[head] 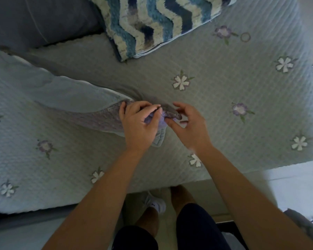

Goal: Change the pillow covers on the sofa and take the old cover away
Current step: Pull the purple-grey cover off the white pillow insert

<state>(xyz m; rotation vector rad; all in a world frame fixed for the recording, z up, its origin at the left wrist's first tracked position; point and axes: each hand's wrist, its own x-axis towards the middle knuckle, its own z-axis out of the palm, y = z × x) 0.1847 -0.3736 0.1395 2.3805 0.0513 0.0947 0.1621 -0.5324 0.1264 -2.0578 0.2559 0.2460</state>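
- Both hands work close together at the middle of the seat. The left hand (139, 123) has its fingers curled round the bunched end of the pillow cover (101, 118). The right hand (188, 125) pinches the same edge between thumb and fingertips, just beside it.
- Biggest thing in shot is the sofa (25, 220). Its seat is spread with a pale quilted throw (242, 83) stitched with white and purple flowers. A grey back cushion (34, 20) sits in the far left corner.
- On that seat lies the pillow (65, 94), stretching away to the left from the hands, with the lavender quilted cover gathered at its near end.
- Farther back, a shaggy chevron pillow (161, 20) in blues and cream leans beside the back cushion, well apart from the work. Whether its cover is fresh or old, I cannot tell.
- Smallest of all is a thin ring (245, 37) — perhaps a hair tie — lying on the throw at far right.
- Progress, as I judge it: partway through one pillow. The hands are busy at the cover's open end, likely a closure or a last corner, but whether the cover is going on or coming off is not clear. Carrying the old cover away is, by my reckoning, yet to come.
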